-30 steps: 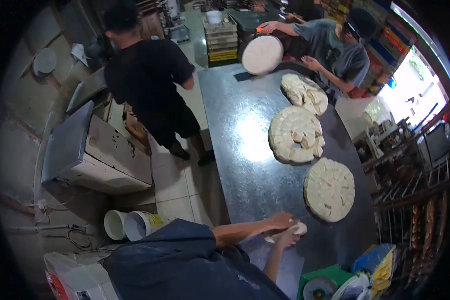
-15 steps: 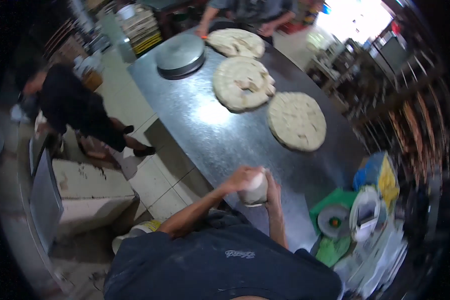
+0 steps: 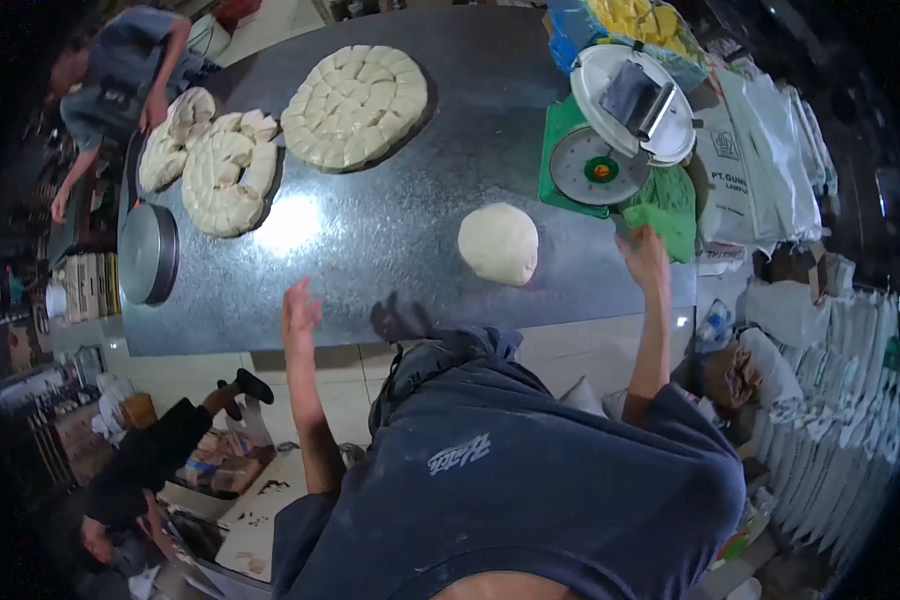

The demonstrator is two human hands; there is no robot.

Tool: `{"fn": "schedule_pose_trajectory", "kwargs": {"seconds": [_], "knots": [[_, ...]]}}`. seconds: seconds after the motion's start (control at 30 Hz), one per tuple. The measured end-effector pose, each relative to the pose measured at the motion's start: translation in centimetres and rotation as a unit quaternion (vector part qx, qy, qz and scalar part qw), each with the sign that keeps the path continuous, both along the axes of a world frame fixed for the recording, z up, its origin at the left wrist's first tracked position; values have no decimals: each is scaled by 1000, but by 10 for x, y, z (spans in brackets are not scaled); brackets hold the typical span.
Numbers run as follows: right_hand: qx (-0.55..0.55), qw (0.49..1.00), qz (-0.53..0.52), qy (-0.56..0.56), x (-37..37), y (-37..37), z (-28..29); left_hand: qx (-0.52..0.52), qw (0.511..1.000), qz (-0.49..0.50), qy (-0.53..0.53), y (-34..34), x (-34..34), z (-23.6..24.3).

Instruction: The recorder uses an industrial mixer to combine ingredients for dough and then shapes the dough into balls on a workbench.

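Note:
A smooth, pale ball of dough (image 3: 498,244) lies by itself on the metal table (image 3: 390,225), between my two hands and apart from both. My left hand (image 3: 301,305) hovers over the table's near edge, fingers loosely apart with nothing in them. Over on the right, my right hand (image 3: 646,258) is open beside a green plastic bag (image 3: 662,205); whether its fingertips touch the bag I cannot tell. Farther back sits a large round of dough cut into pieces (image 3: 355,108). Left of it are a dough ring with a gap (image 3: 230,175) and a smaller cut portion (image 3: 175,135).
A green dial scale (image 3: 562,150) with a tilted white tub (image 3: 590,90) stands at the right. A round metal pan (image 3: 148,254) sits on the table's left end. One co-worker (image 3: 135,75) stands at the far left; another person (image 3: 140,455) is lower left. White sacks (image 3: 735,150) border the right.
The dough ball has left my hands and now lies on the table. My hands have moved widely apart. The view has turned to the right, bringing the scale nearer the middle.

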State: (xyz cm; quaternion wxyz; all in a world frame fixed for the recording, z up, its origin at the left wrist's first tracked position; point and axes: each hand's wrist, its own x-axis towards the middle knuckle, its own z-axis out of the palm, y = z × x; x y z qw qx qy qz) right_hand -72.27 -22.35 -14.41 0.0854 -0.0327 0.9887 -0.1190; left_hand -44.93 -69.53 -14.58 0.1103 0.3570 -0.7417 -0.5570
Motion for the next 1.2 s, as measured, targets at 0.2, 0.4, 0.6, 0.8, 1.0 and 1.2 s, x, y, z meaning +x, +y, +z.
{"fn": "schedule_pose_trajectory", "kwargs": {"seconds": [0.2,0.4,0.6,0.8,1.0,1.2], "knots": [[-287,939,-187,16,57,-88,-102,182,981,-36,-57,35,-31,-33],[-377,910,-136,-107,65,-199,-51,-184,956,-203,109,119,-143,-31],[-581,762,-51,-280,20,-158,50,195,955,-222,-19,147,-174,3],[-470,876,-107,7,-3,-55,22,284,951,-66,104,204,-155,-53],[-243,968,52,6,53,-92,-33,-142,968,-207,1,173,-99,-156],[-73,916,368,143,36,-182,-90,61,996,-16,67,192,-109,-80]]}}
